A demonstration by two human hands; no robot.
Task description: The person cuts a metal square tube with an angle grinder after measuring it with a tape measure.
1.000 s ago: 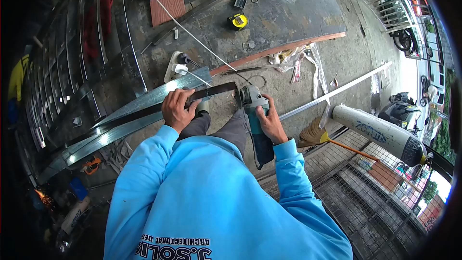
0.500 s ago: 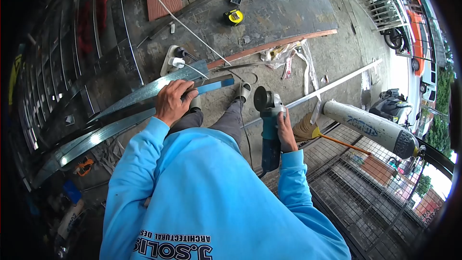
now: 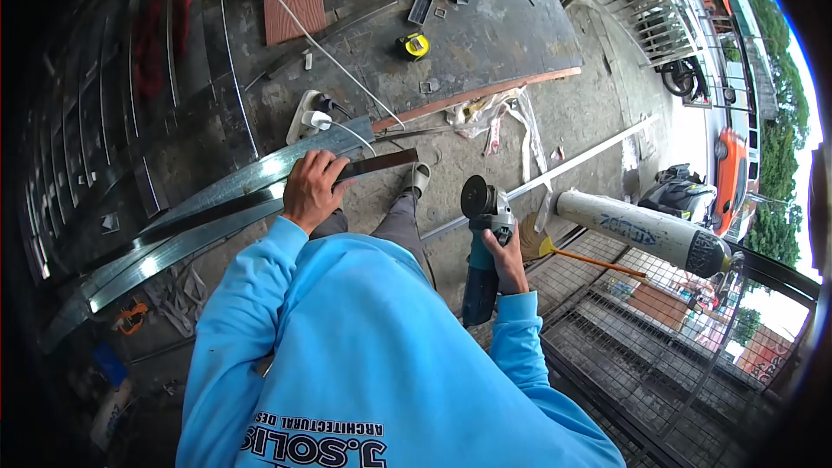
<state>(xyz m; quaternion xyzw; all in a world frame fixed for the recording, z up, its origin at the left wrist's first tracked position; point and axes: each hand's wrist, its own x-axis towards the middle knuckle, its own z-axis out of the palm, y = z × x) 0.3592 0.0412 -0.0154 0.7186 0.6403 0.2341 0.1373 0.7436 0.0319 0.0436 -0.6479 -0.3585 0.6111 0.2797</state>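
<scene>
My left hand [image 3: 314, 191] is closed around a dark metal bar [image 3: 381, 165] near its end, which sticks out to the right of my fingers. Long galvanized metal channels [image 3: 260, 172] lie alongside the bar under and beside that hand. In my right hand [image 3: 510, 262] is an angle grinder [image 3: 482, 282], held upright by its body with the thumb across the front. Its round disc [image 3: 477, 197] is at the top, to the right of the bar's end and apart from it. Whether the disc spins cannot be made out.
A power strip [image 3: 305, 117] with plugs sits on the metal worktable [image 3: 364, 43], near a yellow tape measure [image 3: 413, 46] and a reddish board [image 3: 293, 15]. A gas cylinder [image 3: 637, 230], a broom [image 3: 598, 262] and wire mesh are at the right. Plastic scraps litter the floor.
The bar in my left hand has turned, so a dark brown face shows where a blue one did. My right thumb has come across the grinder's front. The whole view has shifted slightly.
</scene>
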